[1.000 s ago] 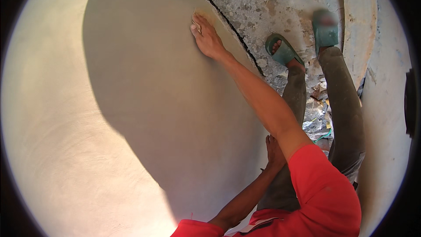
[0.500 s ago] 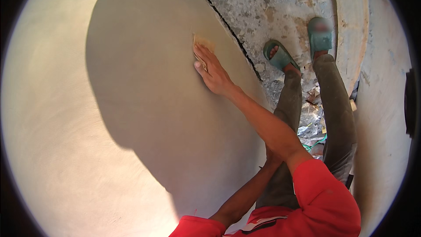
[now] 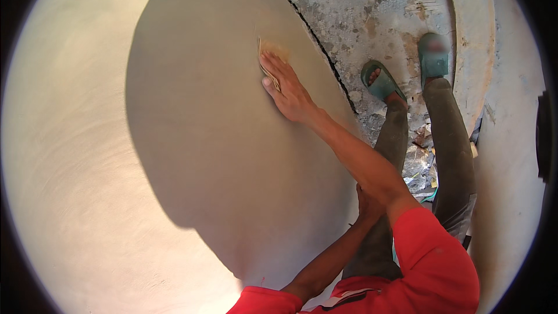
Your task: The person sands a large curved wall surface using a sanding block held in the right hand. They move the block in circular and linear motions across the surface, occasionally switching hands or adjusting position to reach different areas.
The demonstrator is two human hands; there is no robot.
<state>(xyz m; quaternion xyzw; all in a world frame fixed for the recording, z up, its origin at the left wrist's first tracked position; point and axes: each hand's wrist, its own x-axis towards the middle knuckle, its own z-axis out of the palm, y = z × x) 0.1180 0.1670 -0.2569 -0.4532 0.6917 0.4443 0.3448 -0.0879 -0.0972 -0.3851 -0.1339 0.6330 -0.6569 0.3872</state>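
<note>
Slanting lengthwise up-left: tan sheet (image 3: 272,79)

- Looks like a rough work area – workshop or building site, impossible to tell which.
- Shown first by a broad, smooth, pale surface (image 3: 197,116) filling the left side, plaster-like, with faint curved marks in the sunlit part.
- Meets, along a dark, jagged gap at its right edge, a stained, blotched grey floor (image 3: 325,6).
- Littered between the legs with crumpled scraps (image 3: 415,166), too jumbled to sort out.
- Bordered at the floor's right edge by a long pale board (image 3: 474,35), scuffed and brownish in places.
- Worked by hand – thin tan sheet (image 3: 274,50) under a bare right hand (image 3: 289,93).
- Worn there: open green sandals (image 3: 385,87).
</note>
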